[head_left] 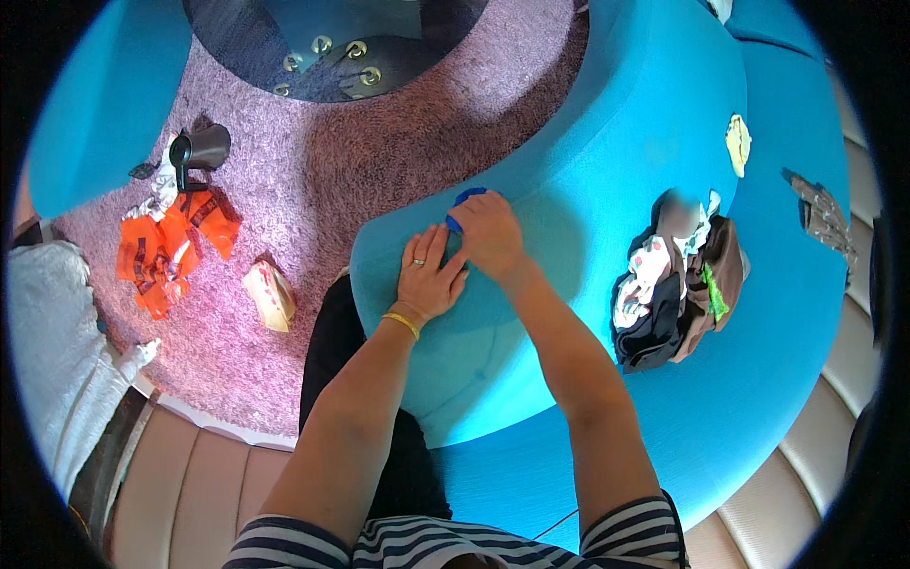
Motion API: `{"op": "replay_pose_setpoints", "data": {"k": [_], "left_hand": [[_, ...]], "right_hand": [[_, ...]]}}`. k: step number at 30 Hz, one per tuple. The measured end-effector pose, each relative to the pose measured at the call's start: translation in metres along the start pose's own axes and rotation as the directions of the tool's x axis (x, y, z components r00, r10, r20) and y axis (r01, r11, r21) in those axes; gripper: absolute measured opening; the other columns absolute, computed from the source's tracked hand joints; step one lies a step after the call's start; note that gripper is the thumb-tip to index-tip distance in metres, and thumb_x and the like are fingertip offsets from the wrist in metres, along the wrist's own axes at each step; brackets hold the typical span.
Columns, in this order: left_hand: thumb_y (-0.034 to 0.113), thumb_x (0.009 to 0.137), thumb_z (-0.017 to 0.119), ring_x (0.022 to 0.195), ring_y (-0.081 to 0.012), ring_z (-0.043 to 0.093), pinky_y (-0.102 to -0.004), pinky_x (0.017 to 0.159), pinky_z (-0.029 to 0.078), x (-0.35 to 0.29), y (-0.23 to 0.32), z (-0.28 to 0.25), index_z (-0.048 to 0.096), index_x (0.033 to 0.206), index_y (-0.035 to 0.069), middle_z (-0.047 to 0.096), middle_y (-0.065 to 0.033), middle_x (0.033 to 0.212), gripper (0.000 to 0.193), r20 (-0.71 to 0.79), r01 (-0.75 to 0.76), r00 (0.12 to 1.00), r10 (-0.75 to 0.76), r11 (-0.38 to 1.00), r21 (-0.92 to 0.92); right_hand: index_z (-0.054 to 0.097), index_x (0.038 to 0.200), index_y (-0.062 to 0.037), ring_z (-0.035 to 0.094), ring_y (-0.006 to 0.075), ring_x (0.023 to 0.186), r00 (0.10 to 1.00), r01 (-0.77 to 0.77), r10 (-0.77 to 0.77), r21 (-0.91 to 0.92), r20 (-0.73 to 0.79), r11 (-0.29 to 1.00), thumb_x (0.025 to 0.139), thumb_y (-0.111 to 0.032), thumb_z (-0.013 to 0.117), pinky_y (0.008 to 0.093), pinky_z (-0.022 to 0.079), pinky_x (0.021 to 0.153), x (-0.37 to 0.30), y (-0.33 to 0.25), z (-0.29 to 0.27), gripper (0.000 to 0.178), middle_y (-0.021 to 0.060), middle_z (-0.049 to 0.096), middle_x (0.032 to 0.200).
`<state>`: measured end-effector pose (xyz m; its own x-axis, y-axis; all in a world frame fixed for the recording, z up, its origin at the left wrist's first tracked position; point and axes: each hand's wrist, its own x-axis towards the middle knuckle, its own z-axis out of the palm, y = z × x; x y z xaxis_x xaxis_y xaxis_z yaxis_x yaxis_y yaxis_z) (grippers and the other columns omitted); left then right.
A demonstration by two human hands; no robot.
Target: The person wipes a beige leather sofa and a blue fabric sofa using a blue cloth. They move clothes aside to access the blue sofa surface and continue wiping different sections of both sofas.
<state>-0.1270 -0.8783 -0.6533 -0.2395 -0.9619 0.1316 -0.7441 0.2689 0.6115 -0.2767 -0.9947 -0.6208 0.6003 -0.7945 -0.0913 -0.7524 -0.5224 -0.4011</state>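
My right hand (490,232) is closed over a small dark-blue object (468,196), pressing it against the teal sofa seat (483,351) near its curved end. Most of that object is hidden under my fingers, so its kind cannot be made out. Just to the left, my left hand (429,277) lies flat on the same fabric with its fingers stretched out. It wears a ring, with a yellow band at the wrist. The two hands are close together, and my left hand holds nothing.
A heap of clothes (678,284) lies on the sofa to the right, with a yellow cloth (737,145) beyond it. On the purple carpet (256,190) are a dark jug (204,148), orange plastic bags (161,256) and a packet (270,296). A round dark table (284,38) stands ahead.
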Motion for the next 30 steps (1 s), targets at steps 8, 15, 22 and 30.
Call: {"op": "replay_pose_setpoints", "data": {"k": [8, 15, 22, 30], "left_hand": [[0.032, 0.090, 0.060, 0.133, -0.0371, 0.043, -0.0523, 0.110, 0.031, 0.000, 0.001, 0.008, 0.061, 0.130, 0.022, 0.044, -0.0202, 0.146, 0.041, -0.029, 0.025, 0.999, -0.026, 0.999, -0.040], [0.032, 0.093, 0.056, 0.133, -0.0348, 0.042, -0.0518, 0.110, 0.031, -0.001, -0.003, 0.014, 0.060, 0.132, 0.025, 0.042, -0.0194, 0.146, 0.040, -0.034, 0.017, 0.999, -0.018, 0.999, -0.038], [0.033, 0.093, 0.055, 0.133, -0.0349, 0.042, -0.0511, 0.111, 0.030, 0.000, -0.001, 0.016, 0.061, 0.131, 0.025, 0.043, -0.0189, 0.146, 0.039, -0.017, 0.012, 1.000, -0.013, 0.999, -0.053], [0.033, 0.090, 0.059, 0.136, -0.0360, 0.041, -0.0534, 0.111, 0.030, -0.004, -0.002, 0.027, 0.063, 0.128, 0.025, 0.042, -0.0187, 0.148, 0.039, -0.040, 0.021, 0.999, -0.025, 0.995, -0.093]], "right_hand": [[0.070, 0.105, -0.0212, 0.049, 0.0289, 0.126, 0.907, -0.296, 0.419, -0.661, 0.031, 0.690, 0.092, -0.021, 0.051, 0.0501, 0.033, 0.110, 0.041, 0.145, -0.073, 0.024, 0.0055, 0.063, 0.122], [0.070, 0.101, -0.0138, 0.067, 0.0328, 0.103, 0.781, -0.214, 0.415, -0.425, 0.466, 0.879, 0.088, -0.021, 0.059, 0.0449, 0.055, 0.083, 0.060, 0.062, 0.008, 0.019, 0.0124, 0.072, 0.103], [0.074, 0.096, -0.0121, 0.061, 0.0313, 0.106, 0.906, -0.020, 0.221, -0.485, 0.361, 0.874, 0.087, -0.017, 0.057, 0.0471, 0.048, 0.090, 0.044, 0.084, 0.014, 0.020, 0.0097, 0.070, 0.105], [0.075, 0.085, -0.0151, 0.067, 0.0257, 0.085, 0.845, -0.100, 0.362, -0.549, 0.393, 0.830, 0.086, -0.025, 0.059, 0.0423, 0.052, 0.071, 0.054, 0.115, 0.012, 0.019, 0.0112, 0.070, 0.085]]}}
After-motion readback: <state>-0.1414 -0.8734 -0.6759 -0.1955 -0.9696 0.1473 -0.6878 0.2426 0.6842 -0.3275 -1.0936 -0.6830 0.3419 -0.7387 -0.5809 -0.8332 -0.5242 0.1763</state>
